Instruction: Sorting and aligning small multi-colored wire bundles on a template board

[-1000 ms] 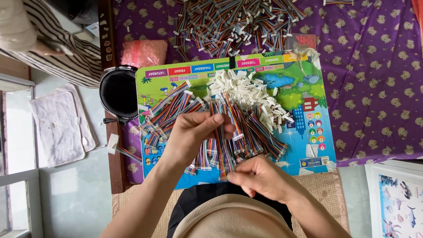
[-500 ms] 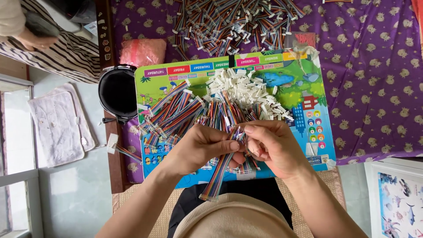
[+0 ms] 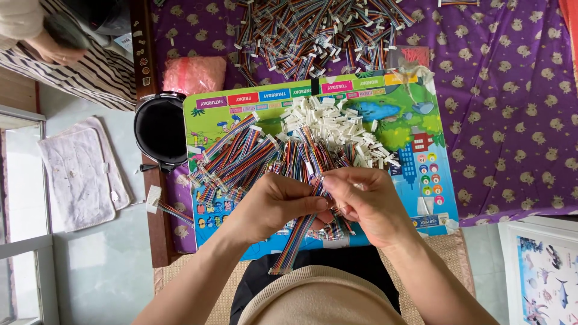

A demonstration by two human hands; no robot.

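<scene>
My left hand (image 3: 274, 203) grips a multicoloured ribbon cable (image 3: 296, 242) that hangs down toward my lap. My right hand (image 3: 364, 201) pinches the cable's upper end, fingertips meeting those of the left. Both hands hover over a colourful picture board (image 3: 415, 129). On it lie a spread of striped ribbon cables (image 3: 241, 156) and a heap of small white plastic connectors (image 3: 334, 123).
A larger pile of ribbon cables (image 3: 313, 36) lies on the purple patterned cloth (image 3: 512, 90) beyond the board. A pink bag (image 3: 194, 73) and a black pot (image 3: 159, 129) sit at the left. Another person's hand (image 3: 57, 51) is at the top left. A white towel (image 3: 81, 171) lies on the floor.
My right hand rose from near my lap to meet the left over the board. The cable is now held between both hands, its tail hanging lower.
</scene>
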